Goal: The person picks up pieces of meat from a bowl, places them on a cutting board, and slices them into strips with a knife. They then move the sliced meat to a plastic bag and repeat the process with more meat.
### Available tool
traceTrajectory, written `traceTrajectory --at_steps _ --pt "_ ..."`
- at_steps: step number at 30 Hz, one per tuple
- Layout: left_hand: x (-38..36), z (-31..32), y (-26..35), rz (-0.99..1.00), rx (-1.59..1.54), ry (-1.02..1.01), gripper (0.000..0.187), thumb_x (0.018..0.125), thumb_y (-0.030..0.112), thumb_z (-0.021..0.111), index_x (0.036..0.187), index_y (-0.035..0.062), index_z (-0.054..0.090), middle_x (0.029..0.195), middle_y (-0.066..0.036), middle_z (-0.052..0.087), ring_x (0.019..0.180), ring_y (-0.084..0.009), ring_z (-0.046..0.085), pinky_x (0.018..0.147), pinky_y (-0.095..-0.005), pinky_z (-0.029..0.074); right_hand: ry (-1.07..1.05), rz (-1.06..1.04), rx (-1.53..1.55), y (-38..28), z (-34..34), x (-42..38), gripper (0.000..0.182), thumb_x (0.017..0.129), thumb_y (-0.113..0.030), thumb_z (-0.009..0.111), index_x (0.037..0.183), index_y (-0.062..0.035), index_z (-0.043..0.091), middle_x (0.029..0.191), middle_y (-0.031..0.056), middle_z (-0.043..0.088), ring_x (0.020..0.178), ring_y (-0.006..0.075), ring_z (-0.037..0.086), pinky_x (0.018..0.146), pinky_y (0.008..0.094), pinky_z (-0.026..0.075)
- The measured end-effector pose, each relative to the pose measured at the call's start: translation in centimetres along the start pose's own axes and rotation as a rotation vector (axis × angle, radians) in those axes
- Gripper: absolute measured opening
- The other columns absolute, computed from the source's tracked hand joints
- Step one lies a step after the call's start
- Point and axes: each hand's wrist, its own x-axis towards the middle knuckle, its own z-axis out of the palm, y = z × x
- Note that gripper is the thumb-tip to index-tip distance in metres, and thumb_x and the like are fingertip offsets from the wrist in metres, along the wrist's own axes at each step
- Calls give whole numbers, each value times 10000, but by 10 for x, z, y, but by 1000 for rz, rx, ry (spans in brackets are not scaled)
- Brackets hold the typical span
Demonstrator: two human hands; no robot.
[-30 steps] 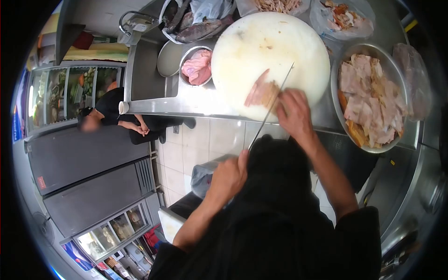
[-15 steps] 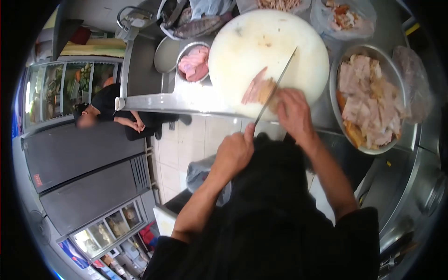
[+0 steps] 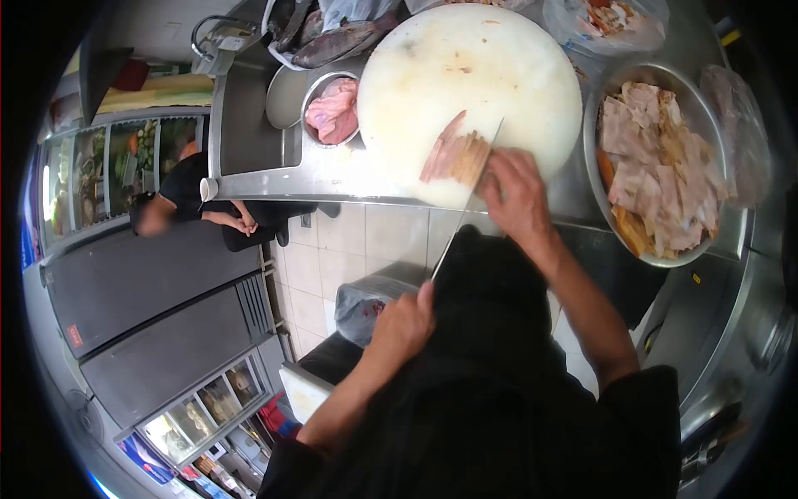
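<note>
My left hand [image 3: 403, 327] is closed round the handle of a long kitchen knife [image 3: 465, 209]. The blade slants up over the near edge of a round white cutting board [image 3: 465, 62]. Beside the blade, on its left, thin strips of sliced meat [image 3: 451, 158] lie close together. My right hand [image 3: 517, 193] is on the blade's right side, its fingers curled down on the meat; they hide the piece beneath. To the right of the board, an oval metal tray [image 3: 595, 179] holds flat slices of pale meat [image 3: 661, 187].
Left of the board are a bowl of raw pink meat [image 3: 332, 115] and a sink [image 3: 241, 125]. Whole fish [image 3: 341, 43] lie behind. A plastic bag of scraps [image 3: 607, 25] sits at the back right. Below the counter hangs a grey bag [image 3: 362, 308]. A person [image 3: 191, 187] is at the left.
My left hand has drawn the knife back towards me and to the left. More cut strips show beside the blade. My right hand stays on the meat.
</note>
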Motion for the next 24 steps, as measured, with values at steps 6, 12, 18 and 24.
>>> traceTrajectory --at_steps 6,12,18,24 --pt "83 -34 35 -177 -220 12 570 1093 377 437 810 -64 663 721 -364 618 773 -575 623 733 -630 499 -11 3 48 -4 -9 3 207 803 46 643 1009 36 656 1083 206 645 1050 405 607 924 457 520" --pt "15 -37 31 -227 -235 -42 600 1111 382 392 815 -79 636 812 -371 622 833 -587 591 732 -610 456 25 -29 26 -3 -7 2 158 801 40 637 958 21 636 1070 189 630 1035 390 596 912 452 516" --pt "-31 -20 9 -243 -156 -49 477 1088 319 447 880 -48 668 740 -327 641 750 -569 629 710 -636 506 0 -19 10 -5 -8 4 168 816 21 629 982 37 646 1080 195 640 1038 397 604 915 448 525" --pt "67 -28 40 -113 -120 21 646 1097 407 406 768 -85 666 770 -397 624 800 -587 624 756 -631 503 -25 -35 24 0 -13 -2 184 816 41 639 998 36 662 1088 193 655 1048 397 614 921 455 525"
